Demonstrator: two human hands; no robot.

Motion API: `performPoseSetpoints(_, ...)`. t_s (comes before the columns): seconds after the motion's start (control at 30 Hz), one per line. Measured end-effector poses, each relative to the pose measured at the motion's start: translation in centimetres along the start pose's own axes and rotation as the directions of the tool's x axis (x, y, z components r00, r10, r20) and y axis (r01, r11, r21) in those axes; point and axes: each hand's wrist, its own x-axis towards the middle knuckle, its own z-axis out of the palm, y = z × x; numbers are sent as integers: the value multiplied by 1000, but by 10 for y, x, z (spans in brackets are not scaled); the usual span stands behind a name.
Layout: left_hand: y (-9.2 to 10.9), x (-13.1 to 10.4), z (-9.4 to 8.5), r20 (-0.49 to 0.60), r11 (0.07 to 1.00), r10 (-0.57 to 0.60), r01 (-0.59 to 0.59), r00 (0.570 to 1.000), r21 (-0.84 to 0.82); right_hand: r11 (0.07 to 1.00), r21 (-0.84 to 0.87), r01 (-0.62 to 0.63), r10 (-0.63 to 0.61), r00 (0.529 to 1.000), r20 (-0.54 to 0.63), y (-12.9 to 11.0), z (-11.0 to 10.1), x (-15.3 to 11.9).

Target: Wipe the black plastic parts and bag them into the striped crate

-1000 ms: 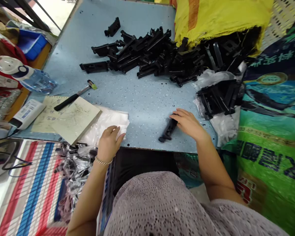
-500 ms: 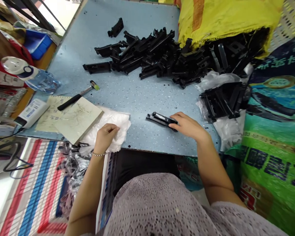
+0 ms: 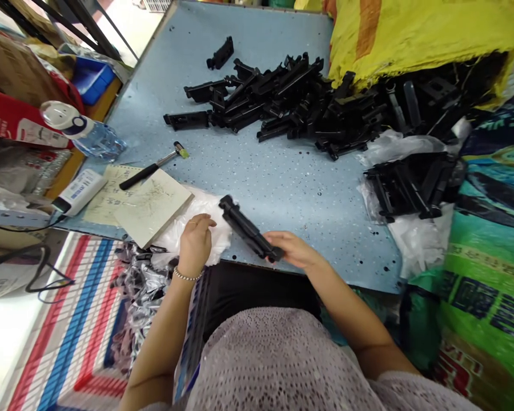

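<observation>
My right hand [image 3: 289,249] is closed around the near end of a long black plastic part [image 3: 242,224], held tilted above the front of the table. The part's far end points up and left, close to the white plastic bags [image 3: 223,228]. My left hand [image 3: 196,242], with a beaded bracelet at the wrist, rests on those thin bags with its fingers curled together at their top layer. How much of the bag is pinched is partly hidden by the fingers.
Similar black parts [image 3: 278,94] lie heaped at the back, spilling from a yellow sack [image 3: 411,34]. Left are a small hammer [image 3: 149,169], a cardboard pad [image 3: 154,205], a white device [image 3: 80,192] and a bottle [image 3: 85,131]. A striped basket [image 3: 75,319] stands below, holding bagged pieces.
My right hand has lifted the black part off the table, turned it and brought it left toward my body. My left hand stays at the bags, its fingers shifted slightly. The view has moved a little.
</observation>
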Motion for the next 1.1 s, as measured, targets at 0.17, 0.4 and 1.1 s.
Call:
performPoseSetpoints(0.17, -9, -7, -4, 54, 991, 61, -66, 997, 114, 923, 321, -212, 157, 970, 187, 29, 15, 27)
performPoseSetpoints(0.4, -10, -18, -4, 45, 1000, -14, 13, 999, 10, 584, 664, -467, 113, 857, 503, 41, 23, 31)
performPoseSetpoints(1.1, 69, -73, -41, 216, 928, 346, -367, 913, 65, 876, -312, 368, -329, 929, 170, -2, 74, 7)
